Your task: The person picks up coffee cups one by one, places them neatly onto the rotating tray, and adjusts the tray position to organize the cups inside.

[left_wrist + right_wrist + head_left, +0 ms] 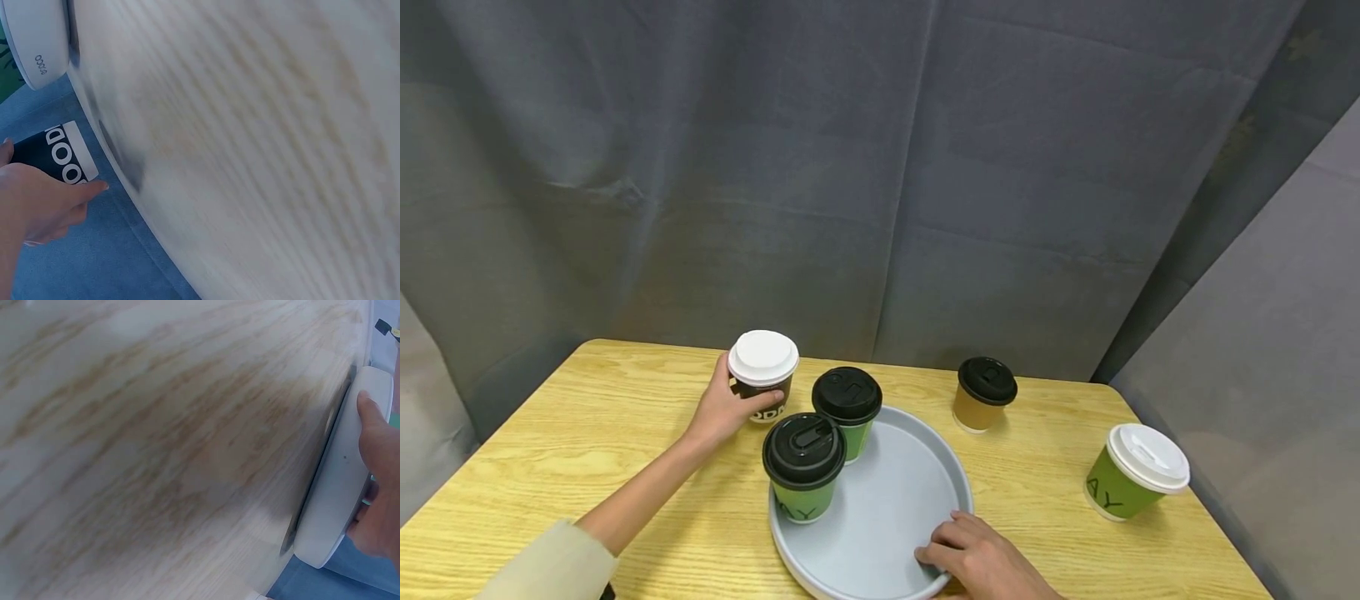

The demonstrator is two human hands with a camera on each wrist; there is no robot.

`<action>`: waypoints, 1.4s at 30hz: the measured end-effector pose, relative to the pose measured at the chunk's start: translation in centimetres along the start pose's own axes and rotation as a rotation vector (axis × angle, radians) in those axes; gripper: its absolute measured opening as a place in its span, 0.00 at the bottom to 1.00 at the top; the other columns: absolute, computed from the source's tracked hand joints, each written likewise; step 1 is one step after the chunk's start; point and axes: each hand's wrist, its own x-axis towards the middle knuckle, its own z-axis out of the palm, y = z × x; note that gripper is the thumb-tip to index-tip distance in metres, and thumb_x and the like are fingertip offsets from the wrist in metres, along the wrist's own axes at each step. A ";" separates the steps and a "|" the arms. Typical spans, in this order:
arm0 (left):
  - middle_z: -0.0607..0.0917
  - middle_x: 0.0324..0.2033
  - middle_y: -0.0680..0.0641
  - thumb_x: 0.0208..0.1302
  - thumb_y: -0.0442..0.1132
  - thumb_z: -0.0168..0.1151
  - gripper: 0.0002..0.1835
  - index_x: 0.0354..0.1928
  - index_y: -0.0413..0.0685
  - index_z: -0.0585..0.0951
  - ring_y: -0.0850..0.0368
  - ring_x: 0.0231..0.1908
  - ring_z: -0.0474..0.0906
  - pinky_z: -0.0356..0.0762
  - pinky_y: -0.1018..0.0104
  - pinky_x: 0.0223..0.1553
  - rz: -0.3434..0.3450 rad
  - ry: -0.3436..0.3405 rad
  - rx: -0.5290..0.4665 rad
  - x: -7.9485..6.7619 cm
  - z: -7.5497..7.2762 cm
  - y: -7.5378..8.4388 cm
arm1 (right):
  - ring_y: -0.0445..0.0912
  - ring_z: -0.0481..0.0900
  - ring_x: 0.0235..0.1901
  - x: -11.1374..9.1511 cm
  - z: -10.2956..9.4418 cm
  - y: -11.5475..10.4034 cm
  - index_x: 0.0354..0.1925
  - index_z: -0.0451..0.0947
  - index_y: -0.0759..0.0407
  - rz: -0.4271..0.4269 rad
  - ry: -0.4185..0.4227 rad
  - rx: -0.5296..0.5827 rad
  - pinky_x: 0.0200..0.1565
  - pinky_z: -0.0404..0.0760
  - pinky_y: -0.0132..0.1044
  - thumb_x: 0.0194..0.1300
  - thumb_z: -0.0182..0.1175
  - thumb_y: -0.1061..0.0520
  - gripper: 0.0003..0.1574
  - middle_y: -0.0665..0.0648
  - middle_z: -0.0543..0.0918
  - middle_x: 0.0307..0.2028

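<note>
Grey fabric hangs behind a wood-grained desk, which bears a smooth, round, rimmed tray with two green, black-lidded cups standing on its left part. The left arm stretches forward, the left hand curled round a dark, tapered, white-lidded cup beside the tray; the right hand pinches the near right rim.

The left hand is extended well forward and curled; the right hand, also bent, is held closer in.
</note>
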 end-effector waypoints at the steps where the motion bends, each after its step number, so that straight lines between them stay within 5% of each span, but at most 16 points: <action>1: 0.62 0.69 0.35 0.56 0.40 0.76 0.54 0.75 0.39 0.50 0.39 0.69 0.57 0.54 0.44 0.70 -0.002 -0.001 0.003 -0.1 -0.1 0.0 | 0.35 0.72 0.41 0.0 0.0 0.0 0.46 0.86 0.47 0.000 -0.001 0.000 0.52 0.81 0.46 0.61 0.58 0.27 0.31 0.37 0.78 0.40; 13: 0.63 0.69 0.35 0.57 0.43 0.76 0.55 0.76 0.40 0.49 0.39 0.70 0.57 0.52 0.43 0.70 -0.015 -0.019 0.023 -1.2 -1.5 -0.5 | 0.35 0.73 0.41 0.2 -0.1 0.0 0.46 0.86 0.46 0.002 -0.010 0.004 0.53 0.80 0.48 0.61 0.57 0.26 0.31 0.37 0.77 0.40; 42: 0.63 0.68 0.36 0.57 0.42 0.76 0.54 0.76 0.41 0.49 0.35 0.65 0.63 0.60 0.42 0.64 -0.024 -0.048 0.001 -5.3 -3.7 1.8 | 0.35 0.73 0.41 0.1 0.0 0.1 0.45 0.86 0.47 -0.024 0.010 -0.011 0.50 0.81 0.46 0.61 0.57 0.27 0.31 0.38 0.78 0.40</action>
